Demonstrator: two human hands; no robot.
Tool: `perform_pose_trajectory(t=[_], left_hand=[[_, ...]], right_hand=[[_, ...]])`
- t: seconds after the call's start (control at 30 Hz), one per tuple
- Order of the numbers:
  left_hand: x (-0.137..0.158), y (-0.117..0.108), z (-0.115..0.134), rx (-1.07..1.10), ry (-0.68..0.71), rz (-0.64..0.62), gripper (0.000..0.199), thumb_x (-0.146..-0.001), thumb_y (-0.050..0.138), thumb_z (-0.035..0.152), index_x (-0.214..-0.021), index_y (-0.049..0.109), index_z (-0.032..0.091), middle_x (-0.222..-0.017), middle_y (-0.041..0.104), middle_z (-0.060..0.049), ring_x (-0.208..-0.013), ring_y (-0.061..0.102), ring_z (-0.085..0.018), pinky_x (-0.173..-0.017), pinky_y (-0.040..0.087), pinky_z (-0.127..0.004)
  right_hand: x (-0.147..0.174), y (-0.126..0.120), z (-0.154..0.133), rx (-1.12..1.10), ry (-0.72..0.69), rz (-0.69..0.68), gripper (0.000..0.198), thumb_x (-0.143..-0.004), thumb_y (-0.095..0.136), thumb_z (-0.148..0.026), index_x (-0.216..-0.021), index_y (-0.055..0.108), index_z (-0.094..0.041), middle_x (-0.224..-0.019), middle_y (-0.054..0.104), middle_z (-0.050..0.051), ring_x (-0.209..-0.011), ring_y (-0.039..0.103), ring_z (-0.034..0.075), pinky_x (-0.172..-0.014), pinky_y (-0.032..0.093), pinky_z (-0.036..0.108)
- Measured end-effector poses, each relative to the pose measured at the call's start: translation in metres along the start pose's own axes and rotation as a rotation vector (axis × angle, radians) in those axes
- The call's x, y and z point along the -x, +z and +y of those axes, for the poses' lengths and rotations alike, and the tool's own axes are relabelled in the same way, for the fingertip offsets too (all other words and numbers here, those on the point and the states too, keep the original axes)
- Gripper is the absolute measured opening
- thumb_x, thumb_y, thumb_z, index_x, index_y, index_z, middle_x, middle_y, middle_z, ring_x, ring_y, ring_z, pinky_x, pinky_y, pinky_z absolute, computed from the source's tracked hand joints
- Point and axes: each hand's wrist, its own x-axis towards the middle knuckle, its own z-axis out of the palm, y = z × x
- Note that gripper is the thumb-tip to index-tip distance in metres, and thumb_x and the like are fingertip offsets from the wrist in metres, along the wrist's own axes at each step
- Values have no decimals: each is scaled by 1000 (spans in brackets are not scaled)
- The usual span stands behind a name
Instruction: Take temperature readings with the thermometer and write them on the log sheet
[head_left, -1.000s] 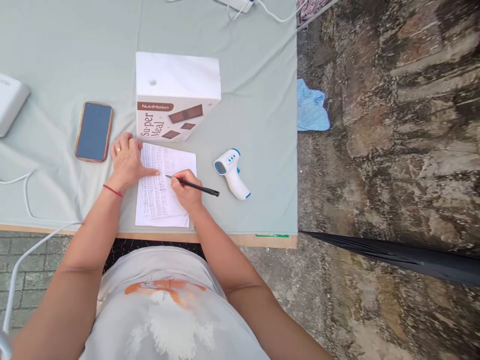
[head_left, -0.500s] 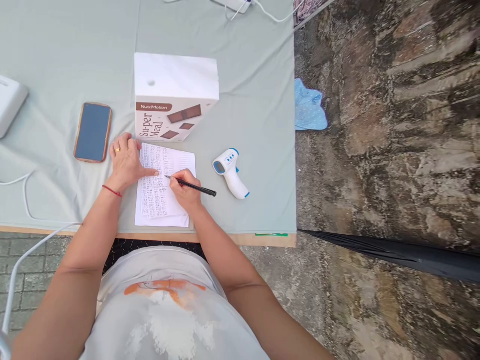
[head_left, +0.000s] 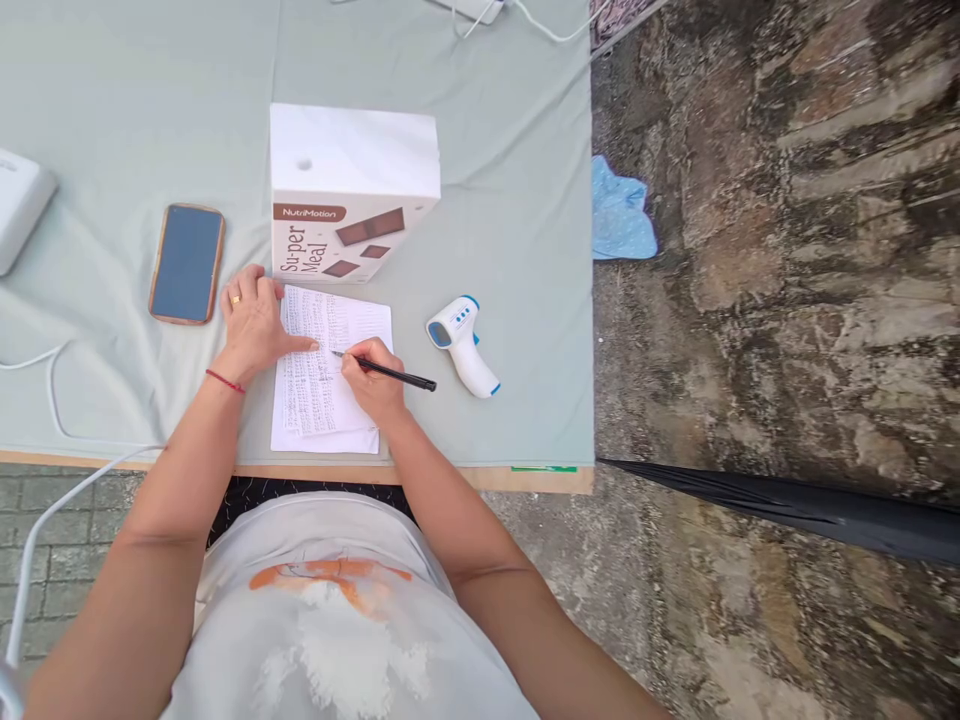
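Observation:
Handwriting in narrow columns covers much of the white paper (head_left: 352,400), which lies over another sheet near the table's front edge. My left hand (head_left: 255,325) rests flat at the paper's left side, its thumb stretched across the writing. A black pen (head_left: 397,374) is pinched in my right hand (head_left: 375,385), its tip at the paper just right of my left thumb. Right behind the paper stands a white box (head_left: 352,150) printed "NutriMotion Su-per Meal". To the right of my right hand lies a white and blue infrared thermometer (head_left: 465,345).
A phone (head_left: 187,264) in a brown case lies left of my left hand. Farther left is a white device (head_left: 21,208), partly out of view. A white cable (head_left: 54,400) runs over the cloth-covered table (head_left: 525,300). Beyond its right edge, a blue cloth (head_left: 621,212) hangs over stone ground.
Both hands, the pen and the paper keep nearly the same places. The whole view shifts very slightly; no other movement shows.

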Motion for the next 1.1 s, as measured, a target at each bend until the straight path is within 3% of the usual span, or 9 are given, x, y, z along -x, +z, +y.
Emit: perform_pose_trajectory(t=[1.1], left_hand=[[-1,0,-2,32,0,-3,97,-47,107,56,-118,49,23,-153,45,-22,-150,38,-49,-126,27,-70]], right_hand=[[2,1,6,14,-31,65,12,-81,58,-31,-74,49,-27,-63,55,-5,-59,52,16,-59,48,29]])
